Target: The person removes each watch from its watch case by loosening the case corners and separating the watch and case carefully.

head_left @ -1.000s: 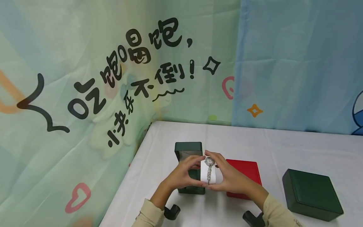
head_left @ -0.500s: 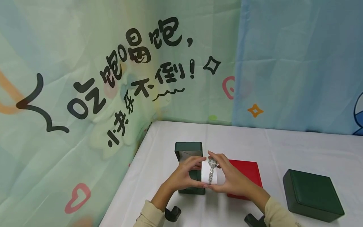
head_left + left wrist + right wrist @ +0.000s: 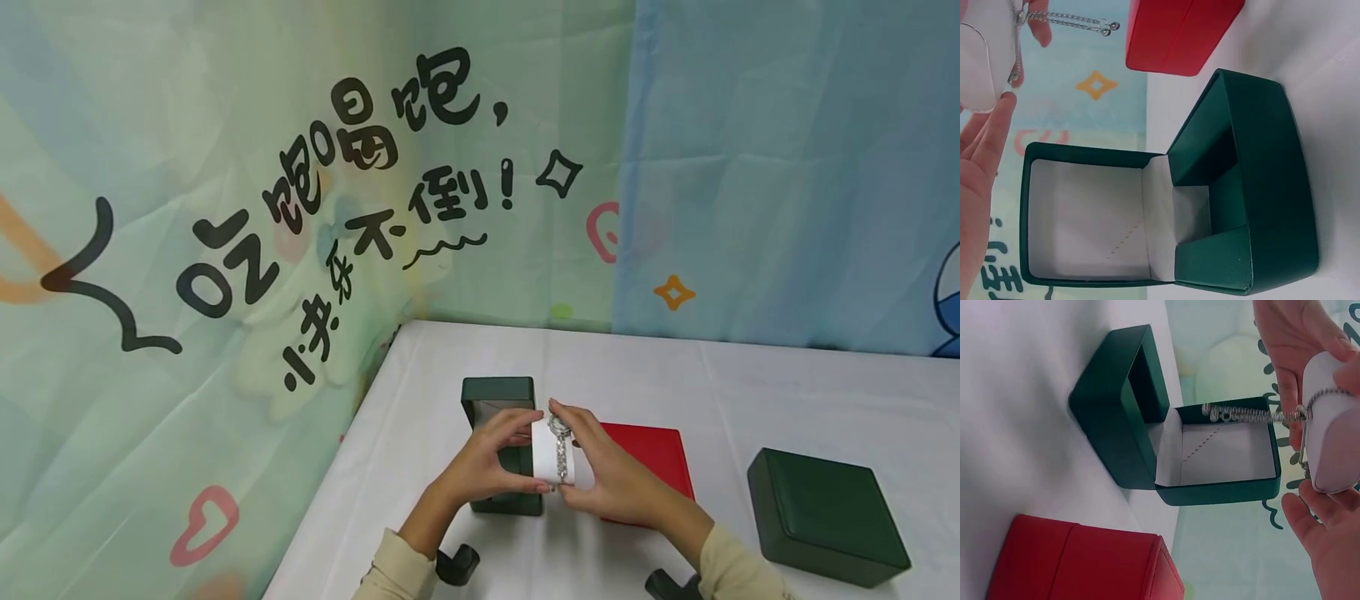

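Both hands hold a white watch cushion up in front of an open green box. Around the cushion runs a silver bracelet watch, its round dial at the top near the right fingertips. The left hand grips the cushion's left end between fingers and thumb. On the other side the right hand pinches the cushion and watch, thumb low and fingers high. Thin chain ends dangle from the bracelet in the left wrist view. The green box shows a bare pale lining and an open compartment.
A red box lies behind the right forearm. Farther right stands a closed dark green box. All rest on a white-covered table with a printed curtain behind. Black devices are strapped at the wrists.
The watch has shifted slightly right on the cushion, and its band now lies nearer the right fingers. The right hand has moved a little right; the left hand has barely moved.
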The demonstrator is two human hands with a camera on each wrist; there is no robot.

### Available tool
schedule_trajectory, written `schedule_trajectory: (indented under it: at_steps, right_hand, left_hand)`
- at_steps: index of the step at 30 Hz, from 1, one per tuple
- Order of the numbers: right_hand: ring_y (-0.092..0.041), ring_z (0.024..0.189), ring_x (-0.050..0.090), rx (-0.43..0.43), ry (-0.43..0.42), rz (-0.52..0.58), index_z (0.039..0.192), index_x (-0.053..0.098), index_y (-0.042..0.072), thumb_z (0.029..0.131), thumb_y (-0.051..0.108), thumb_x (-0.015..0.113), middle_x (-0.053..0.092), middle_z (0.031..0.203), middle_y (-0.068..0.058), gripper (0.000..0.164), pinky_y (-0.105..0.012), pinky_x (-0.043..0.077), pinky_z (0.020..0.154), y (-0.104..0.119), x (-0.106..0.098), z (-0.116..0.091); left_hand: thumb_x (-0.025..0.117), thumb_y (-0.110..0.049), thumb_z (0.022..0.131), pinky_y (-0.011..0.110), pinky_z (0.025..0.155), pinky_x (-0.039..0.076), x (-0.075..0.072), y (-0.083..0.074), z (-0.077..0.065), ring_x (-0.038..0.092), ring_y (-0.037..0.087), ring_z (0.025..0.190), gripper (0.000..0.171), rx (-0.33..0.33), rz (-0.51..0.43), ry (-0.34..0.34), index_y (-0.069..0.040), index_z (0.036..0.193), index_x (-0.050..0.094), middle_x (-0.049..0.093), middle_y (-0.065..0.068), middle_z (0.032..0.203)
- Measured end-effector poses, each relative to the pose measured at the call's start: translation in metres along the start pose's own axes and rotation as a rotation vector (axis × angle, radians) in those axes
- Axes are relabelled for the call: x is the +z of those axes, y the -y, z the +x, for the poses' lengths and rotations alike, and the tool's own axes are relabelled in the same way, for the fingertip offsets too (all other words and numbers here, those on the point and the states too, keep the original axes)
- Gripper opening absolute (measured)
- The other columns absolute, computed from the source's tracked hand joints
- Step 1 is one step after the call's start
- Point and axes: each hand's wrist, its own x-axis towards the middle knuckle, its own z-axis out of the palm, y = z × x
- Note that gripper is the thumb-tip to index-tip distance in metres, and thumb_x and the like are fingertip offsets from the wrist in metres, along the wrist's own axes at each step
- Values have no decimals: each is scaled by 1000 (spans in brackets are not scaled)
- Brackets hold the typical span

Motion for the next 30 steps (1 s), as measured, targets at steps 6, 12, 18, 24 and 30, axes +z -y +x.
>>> schedule_trajectory:
  at_steps: [6, 12, 18, 24, 30]
  right_hand:
    - [-26, 125, 41, -6, 23, 41, 151, 13, 15, 69, 23, 77, 32, 146, -11, 104, -41, 53, 92, -1, -2, -1]
    - [-21, 120, 45, -19, 53, 91, 151, 17, 20, 72, 36, 79, 37, 141, -9, 102, -37, 54, 88, -4, -8, 2]
    - [-10, 106, 43, -13, 25, 102, 146, 30, 17, 67, 35, 83, 43, 121, -7, 97, -24, 53, 76, -6, -10, 2]
    - [-25, 109, 49, -10, -55, 95, 144, 32, 9, 69, 32, 83, 46, 125, -13, 94, -30, 56, 79, -1, -9, 3]
    - [-30, 114, 51, 0, -46, 165, 144, 30, 2, 76, 27, 79, 43, 137, -19, 87, -42, 54, 87, 2, -6, 4]
  left_hand:
    - [82, -1, 68, 25, 97, 48, -1, 0, 0, 53, 35, 120, 79, -5, 3, 0, 3, 137, 42, 46, 21, 134]
    - [83, 0, 67, 25, 95, 50, 0, 2, 1, 57, 31, 116, 80, 56, 11, 12, 4, 136, 43, 48, 22, 132]
    - [82, 1, 67, 27, 95, 50, 4, 2, -2, 58, 33, 114, 79, 21, -16, 5, 4, 135, 44, 47, 22, 132]
    - [81, 1, 69, 25, 97, 49, 2, 2, 0, 55, 36, 119, 77, -6, -31, -34, 3, 136, 44, 46, 22, 134]
    - [80, 0, 70, 26, 96, 49, 1, 3, 0, 56, 36, 116, 75, -25, -42, -84, 2, 136, 45, 46, 22, 134]
